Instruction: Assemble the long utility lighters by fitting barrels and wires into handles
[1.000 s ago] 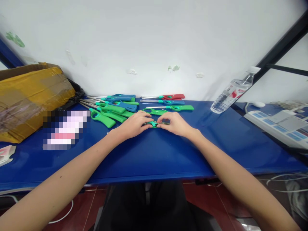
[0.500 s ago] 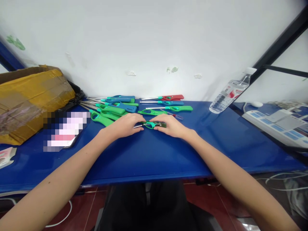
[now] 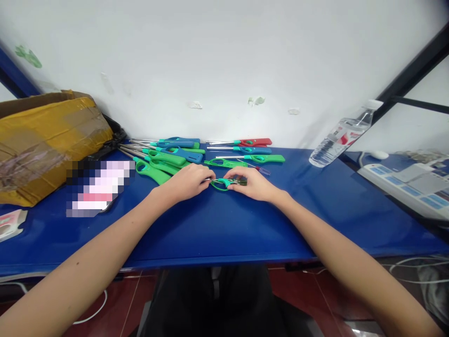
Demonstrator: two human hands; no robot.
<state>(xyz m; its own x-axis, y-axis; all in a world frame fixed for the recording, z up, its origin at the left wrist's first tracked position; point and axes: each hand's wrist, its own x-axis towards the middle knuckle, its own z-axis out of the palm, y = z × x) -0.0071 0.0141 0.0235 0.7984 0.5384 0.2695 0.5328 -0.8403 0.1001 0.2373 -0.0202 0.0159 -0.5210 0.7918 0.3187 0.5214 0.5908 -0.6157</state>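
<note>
Between my two hands is a long-necked gas lighter (image 3: pixel 222 183) with a teal trigger part and its inner parts showing. My left hand (image 3: pixel 189 181) is closed around its metal tube. The fingers of my right hand (image 3: pixel 250 182) pinch its handle end, where a dark see-through piece shows. Just beyond my hands lies a green lighter handle shell (image 3: pixel 229 163). A small screwdriver (image 3: pixel 261 170) with a red and clear handle rests beside that shell. To the left, a pile of green and blue lighters (image 3: pixel 154 172) reaches close to my left hand.
Behind, a red lighter (image 3: pixel 257 142), a blue lighter (image 3: pixel 256 150) and a green lighter (image 3: pixel 271 158) lie in a row. A taped cardboard box (image 3: pixel 52 145) and a blurred-out phone (image 3: pixel 101 187) are at left. A water bottle (image 3: pixel 342 135) and a power strip (image 3: pixel 407 185) stand right.
My view has shifted slightly. The fingers of both hands have moved a little on the lighter, and more of its teal part now shows between them.
</note>
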